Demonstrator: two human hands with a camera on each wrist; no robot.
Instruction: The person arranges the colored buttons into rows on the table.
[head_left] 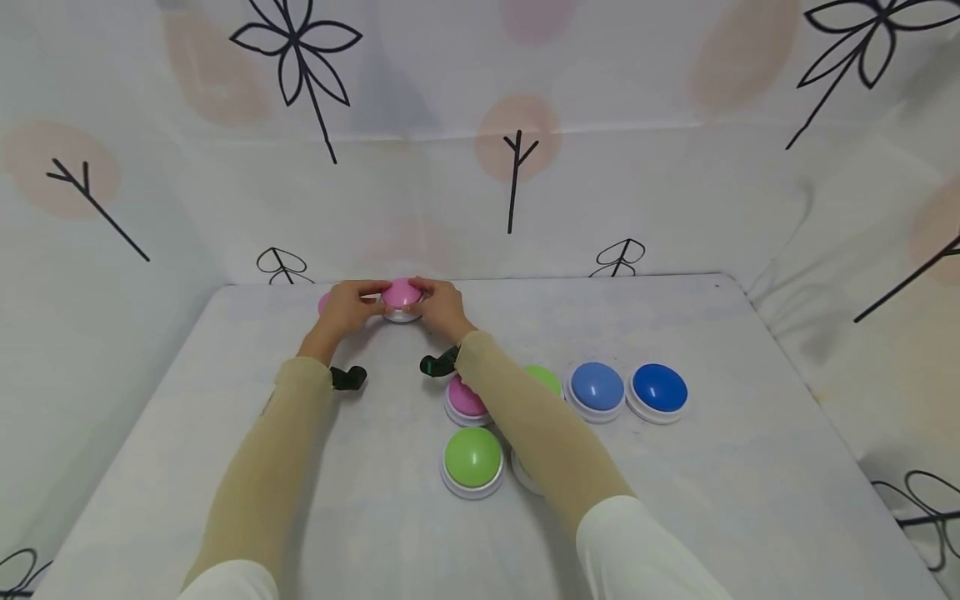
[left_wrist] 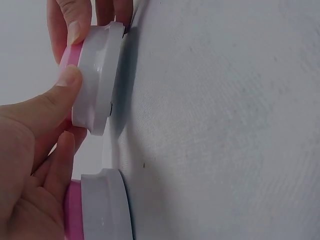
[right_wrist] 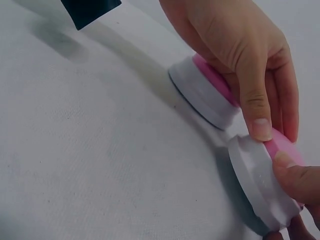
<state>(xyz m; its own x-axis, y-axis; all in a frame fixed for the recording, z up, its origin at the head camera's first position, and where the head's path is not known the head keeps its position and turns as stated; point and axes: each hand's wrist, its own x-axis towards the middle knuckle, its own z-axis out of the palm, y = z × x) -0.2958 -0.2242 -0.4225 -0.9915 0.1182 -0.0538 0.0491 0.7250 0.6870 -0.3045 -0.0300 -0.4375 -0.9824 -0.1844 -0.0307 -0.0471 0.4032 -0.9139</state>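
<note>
Near the far edge of the table, both hands hold one round push button (head_left: 401, 293) with a pink dome and white base. My left hand (head_left: 348, 308) grips its left side, the thumb along the seam between dome and base. The right hand (head_left: 444, 310) pinches the opposite side the same way. In the left wrist view the white base (left_wrist: 95, 75) leans a little, with a dark shadow between it and the tabletop (left_wrist: 215, 125). A second pink button (left_wrist: 102, 205) sits beside the left hand, mostly hidden behind it in the head view.
Nearer on the table stand a magenta button (head_left: 465, 398), a green button (head_left: 472, 457), a light blue button (head_left: 597, 386) and a dark blue button (head_left: 660, 387). The right sleeve (head_left: 543, 417) partly covers another green button (head_left: 544, 377) and a white base (head_left: 525, 477). A patterned cloth wall rises behind.
</note>
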